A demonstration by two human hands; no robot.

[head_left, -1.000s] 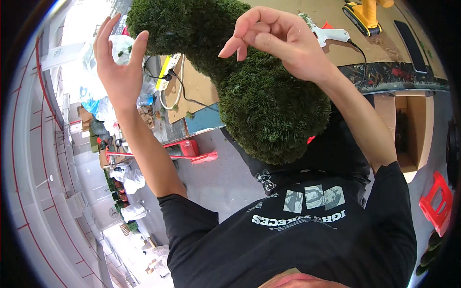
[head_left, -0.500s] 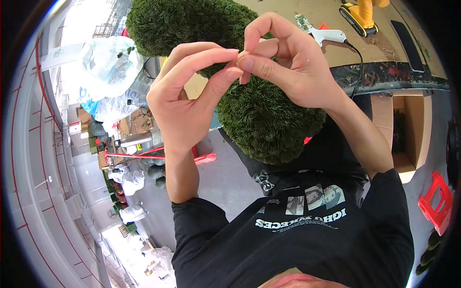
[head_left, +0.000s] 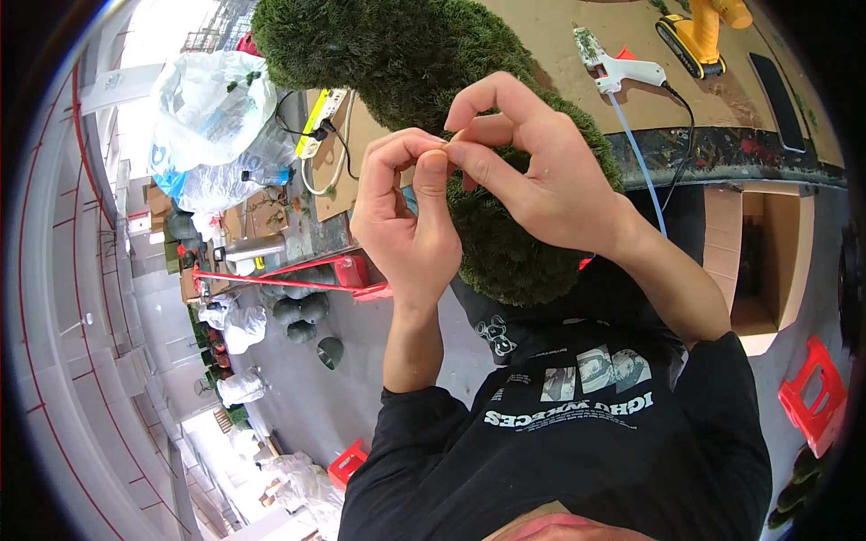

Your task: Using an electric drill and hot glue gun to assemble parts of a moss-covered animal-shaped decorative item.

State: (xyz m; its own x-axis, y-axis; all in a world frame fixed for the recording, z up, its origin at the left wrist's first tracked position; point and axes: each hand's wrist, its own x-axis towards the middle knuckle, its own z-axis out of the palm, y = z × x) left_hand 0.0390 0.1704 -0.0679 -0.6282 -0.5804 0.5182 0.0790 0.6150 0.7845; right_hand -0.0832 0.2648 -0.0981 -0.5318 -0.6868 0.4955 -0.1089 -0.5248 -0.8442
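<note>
My left hand (head_left: 410,212) and my right hand (head_left: 546,176) meet fingertip to fingertip above a large green artificial topiary (head_left: 388,63). Both pinch at one spot; whatever lies between the fingertips is too small to make out. Dense, short needle-like foliage covers the topiary, which runs from the table toward my body in rounded lobes. Its near lobe (head_left: 514,257) hangs past the table edge, partly hidden under my hands.
A white glue gun (head_left: 631,69) with a blue glue stick lies right of the topiary, near a yellow cordless tool (head_left: 699,41) and a black phone (head_left: 778,101). At left are a power strip (head_left: 320,117) and a clear plastic bag (head_left: 212,113). An open cardboard box (head_left: 785,252) stands below right.
My left hand has shifted right and its fingers have curled in more. My right hand has moved slightly lower. The view has shifted, showing more of the power strip and glue gun.
</note>
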